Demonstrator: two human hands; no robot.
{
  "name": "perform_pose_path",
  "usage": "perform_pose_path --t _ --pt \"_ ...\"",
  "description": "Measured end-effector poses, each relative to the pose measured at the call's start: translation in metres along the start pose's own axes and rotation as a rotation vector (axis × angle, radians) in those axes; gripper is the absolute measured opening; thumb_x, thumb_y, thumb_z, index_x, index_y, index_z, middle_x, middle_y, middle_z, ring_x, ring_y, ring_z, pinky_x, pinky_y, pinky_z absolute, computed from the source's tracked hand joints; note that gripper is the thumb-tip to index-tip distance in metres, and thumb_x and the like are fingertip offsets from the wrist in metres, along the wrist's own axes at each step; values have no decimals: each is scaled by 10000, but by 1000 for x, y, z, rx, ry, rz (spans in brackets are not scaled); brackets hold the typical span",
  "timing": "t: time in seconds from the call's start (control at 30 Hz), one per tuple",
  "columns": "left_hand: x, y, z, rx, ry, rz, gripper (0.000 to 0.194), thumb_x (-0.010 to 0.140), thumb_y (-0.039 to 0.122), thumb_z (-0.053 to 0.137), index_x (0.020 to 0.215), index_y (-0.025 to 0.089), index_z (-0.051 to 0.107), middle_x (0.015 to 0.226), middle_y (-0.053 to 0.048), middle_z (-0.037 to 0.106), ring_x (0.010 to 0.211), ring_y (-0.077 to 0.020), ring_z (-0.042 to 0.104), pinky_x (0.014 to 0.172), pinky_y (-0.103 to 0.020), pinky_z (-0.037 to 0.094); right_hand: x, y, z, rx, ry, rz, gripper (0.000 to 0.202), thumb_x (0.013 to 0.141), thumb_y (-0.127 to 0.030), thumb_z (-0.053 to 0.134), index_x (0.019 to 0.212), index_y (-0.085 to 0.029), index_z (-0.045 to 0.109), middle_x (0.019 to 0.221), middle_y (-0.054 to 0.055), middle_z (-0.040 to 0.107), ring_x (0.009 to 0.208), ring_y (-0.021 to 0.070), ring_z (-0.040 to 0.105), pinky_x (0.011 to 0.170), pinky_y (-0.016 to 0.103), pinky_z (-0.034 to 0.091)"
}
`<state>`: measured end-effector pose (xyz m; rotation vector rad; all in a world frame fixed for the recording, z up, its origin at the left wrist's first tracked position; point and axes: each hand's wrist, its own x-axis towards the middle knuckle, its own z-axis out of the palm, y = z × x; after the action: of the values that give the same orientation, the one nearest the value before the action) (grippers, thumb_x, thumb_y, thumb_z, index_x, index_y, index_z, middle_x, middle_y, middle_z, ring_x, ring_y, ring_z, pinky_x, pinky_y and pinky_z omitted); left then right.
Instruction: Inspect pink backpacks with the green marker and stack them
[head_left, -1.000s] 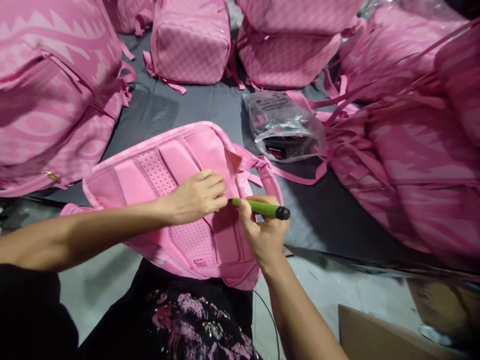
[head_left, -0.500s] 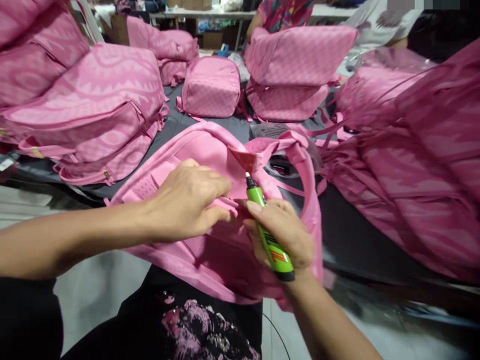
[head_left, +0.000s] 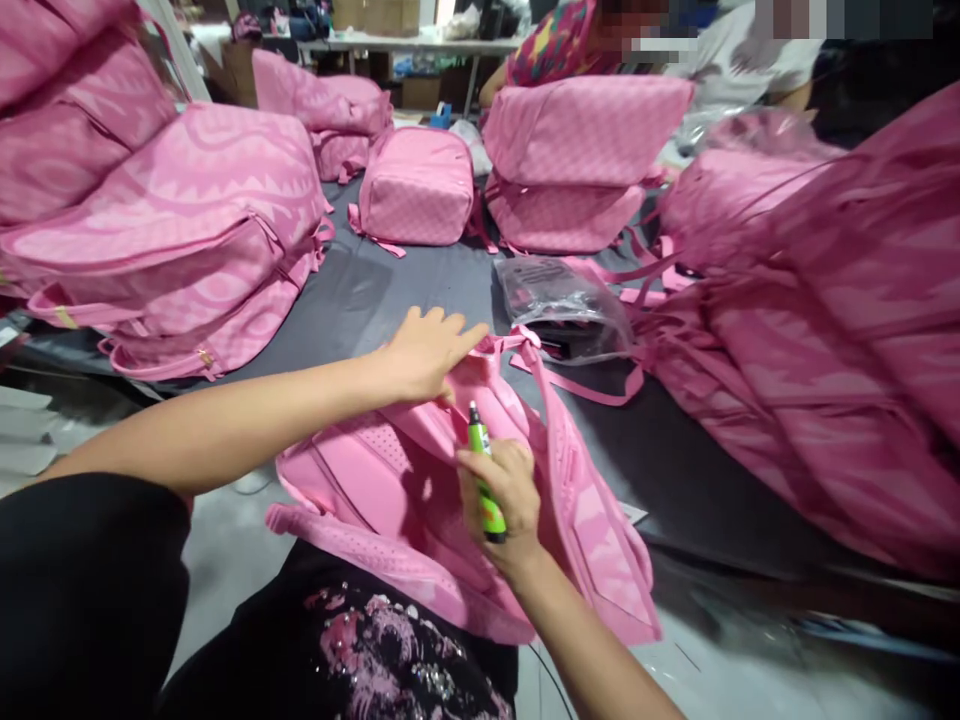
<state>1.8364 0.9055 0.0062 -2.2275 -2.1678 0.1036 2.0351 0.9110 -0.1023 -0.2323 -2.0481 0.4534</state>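
A pink backpack (head_left: 390, 490) lies opened across my lap and the table's front edge, its inside facing up. My left hand (head_left: 431, 355) is at its upper rim, thumb tucked under and fingers spread over the fabric, gripping the edge. My right hand (head_left: 506, 490) is wrapped round a green marker (head_left: 490, 510) with black ends, its pale tip uncapped and pointing up and away, over the backpack's opening. The tip stands near the fabric; whether it touches cannot be told.
Large pink backpacks are piled at the left (head_left: 187, 220) and right (head_left: 825, 350). Smaller checkered ones (head_left: 416, 190) stand behind on the dark table (head_left: 337, 310). A clear plastic bag (head_left: 562, 300) lies beyond the backpack. Two people are across the table.
The backpack has been turned and lowered toward me, uncovering more table. My left hand moved up and away to its rim. My right hand, still holding the marker, moved left and slightly down.
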Motion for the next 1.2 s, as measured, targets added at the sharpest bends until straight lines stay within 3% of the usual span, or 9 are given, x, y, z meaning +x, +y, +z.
perform_pose_path --t 0.07,0.13,0.23,0.4,0.5,0.7,0.9,1.07,1.2 --pt "15 1 9 22 -33 -26 885 748 473 763 1467 129 378 1299 -178 577 1117 -340 542 908 -419 403 -5 1 0 13 -22 33 385 836 -27 581 1144 -258 587 811 20 572 751 186 571 738 381 465" --pt "20 1 17 34 -1 27 989 754 475 753 1528 117 251 1370 -192 529 1188 -342 509 973 -439 379 -12 8 -2 35 -51 41 410 842 -13 570 1176 -250 578 893 49 617 827 202 605 779 411 493" --pt "15 0 23 61 89 151 1190 730 518 757 1571 149 -1 1551 -206 321 1398 -363 317 1126 -544 214 -19 23 -5 89 -45 27 456 847 -3 570 1240 -234 551 1085 114 658 977 235 650 842 458 523" --pt "13 6 25 117 59 158 1295 665 560 798 1569 182 -49 1624 -237 90 1487 -422 106 1116 -700 69 -19 33 -2 116 13 67 454 859 -31 559 1253 -256 538 1075 112 687 960 238 683 805 465 561" --pt "20 12 28 137 43 138 1232 707 514 781 1569 155 -22 1614 -243 136 1480 -408 152 1120 -697 102 -16 34 -2 102 23 75 419 856 -48 562 1225 -248 557 1051 107 699 946 241 695 828 471 564" --pt "23 17 34 130 31 156 910 878 327 598 1561 72 52 1549 -204 332 1383 -331 362 1120 -527 274 -22 34 -4 180 -8 117 453 837 -25 554 1239 -233 546 1124 138 689 1054 273 678 906 526 542" --pt "31 20 38 133 6 134 1174 745 398 771 1572 166 -30 1628 -230 83 1477 -406 135 1110 -651 165 -21 34 0 114 28 142 441 857 -44 564 1245 -251 534 1089 104 705 982 240 705 923 506 546" --pt "33 22 38 127 11 115 1024 823 334 696 1575 162 23 1493 -206 400 1248 -344 464 993 -477 337 -12 40 -20 92 -126 216 394 950 -325 546 1328 -217 529 1169 140 696 1097 289 667 925 487 552" --pt "30 23 36 147 57 116 904 850 266 641 1570 156 106 1447 -191 451 1171 -331 497 952 -445 329 8 42 -33 100 -204 322 281 948 -358 543 1164 -204 638 1033 103 715 943 248 687 806 407 562"
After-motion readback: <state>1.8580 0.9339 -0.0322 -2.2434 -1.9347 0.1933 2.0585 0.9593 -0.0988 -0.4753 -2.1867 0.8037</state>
